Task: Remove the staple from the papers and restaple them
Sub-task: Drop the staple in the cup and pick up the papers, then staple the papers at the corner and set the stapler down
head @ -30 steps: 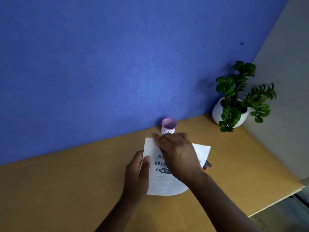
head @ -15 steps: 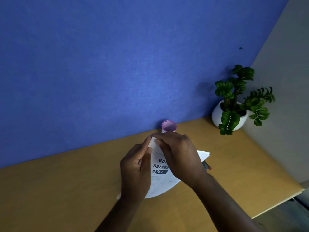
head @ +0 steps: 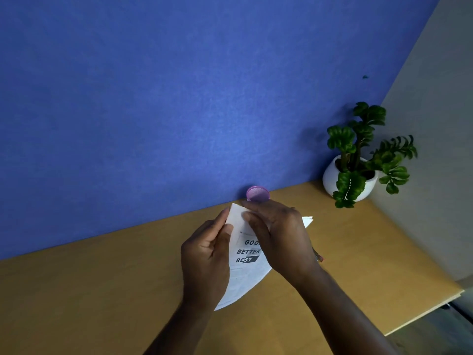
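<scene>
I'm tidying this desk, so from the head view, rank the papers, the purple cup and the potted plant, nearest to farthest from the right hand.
1. Papers, under the right hand, touching.
2. Purple cup, just beyond the fingertips, by the blue wall.
3. Potted plant, far right corner.

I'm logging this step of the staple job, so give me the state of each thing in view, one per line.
papers: lifted at the far corner, curved, held by both hands
left hand: gripping the papers' left edge
right hand: fingertips pinching the top corner
staple: not visible
purple cup: upright by the wall, open
potted plant: upright on the desk, untouched
</scene>
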Available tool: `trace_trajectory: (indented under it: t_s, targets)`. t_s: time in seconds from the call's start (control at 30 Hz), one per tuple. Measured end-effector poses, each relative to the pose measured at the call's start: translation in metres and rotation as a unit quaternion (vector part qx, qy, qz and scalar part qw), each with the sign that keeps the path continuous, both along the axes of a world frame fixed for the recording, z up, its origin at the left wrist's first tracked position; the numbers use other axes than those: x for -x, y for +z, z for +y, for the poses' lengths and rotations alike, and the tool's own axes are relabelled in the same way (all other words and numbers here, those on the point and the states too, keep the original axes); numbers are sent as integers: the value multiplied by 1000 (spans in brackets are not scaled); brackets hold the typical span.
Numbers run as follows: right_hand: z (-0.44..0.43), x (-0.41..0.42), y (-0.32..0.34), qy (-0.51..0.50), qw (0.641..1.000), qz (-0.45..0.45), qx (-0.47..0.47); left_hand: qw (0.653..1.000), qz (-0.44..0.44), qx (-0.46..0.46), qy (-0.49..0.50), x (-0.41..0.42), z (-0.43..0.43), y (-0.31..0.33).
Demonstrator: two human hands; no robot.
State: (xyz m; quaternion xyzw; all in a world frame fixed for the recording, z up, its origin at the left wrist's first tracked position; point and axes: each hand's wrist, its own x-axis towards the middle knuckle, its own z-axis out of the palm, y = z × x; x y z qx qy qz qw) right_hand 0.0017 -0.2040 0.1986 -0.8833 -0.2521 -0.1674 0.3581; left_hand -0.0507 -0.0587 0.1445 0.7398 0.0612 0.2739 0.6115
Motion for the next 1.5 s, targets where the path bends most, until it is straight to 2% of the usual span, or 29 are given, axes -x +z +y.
trace_trajectory:
  t_s: [0.33, 0.47, 0.57, 0.67, 0.8, 0.87, 0.97, 1.13, 1.27, 1.4, 1.5]
  targets:
    - [-2, 0, 4, -2, 999, 42, -2, 1000, 0, 8, -12, 0, -1, 6]
    - [-4, -2, -1, -1, 998, 61, -13, 997, 27, 60, -36, -3, 2, 1]
    - [-6, -6, -10, -9, 998, 54, -15, 997, 44, 50, -38, -8, 4, -8]
    - [-14, -17, -20, -17, 995, 65, -70, 997, 51, 50, -21, -14, 3, -18]
    - [-50, -55, -48, -125, 962, 114, -214, 997, 71, 21, -1, -24, 7, -34]
    - [-79, -77, -74, -210, 940, 151, -224, 996, 84, 7, 24, -28, 11, -43]
    - [-122, -102, -125, -304, 915, 232, -129, 992, 92, -53, 62, -34, 13, -54]
    - [-156, -108, -195, -312, 874, 362, 87, 985, 93, -101, 101, -41, 8, -67]
    - [-158, -106, -230, -274, 864, 359, 223, 984, 119, -91, 100, -46, 4, -71]
    - [-156, -110, -248, -245, 866, 339, 274, 980, 140, -103, 97, -51, 4, -74]
    - [-156, -113, -258, -241, 870, 328, 277, 980, 150, -87, 95, -53, 6, -74]
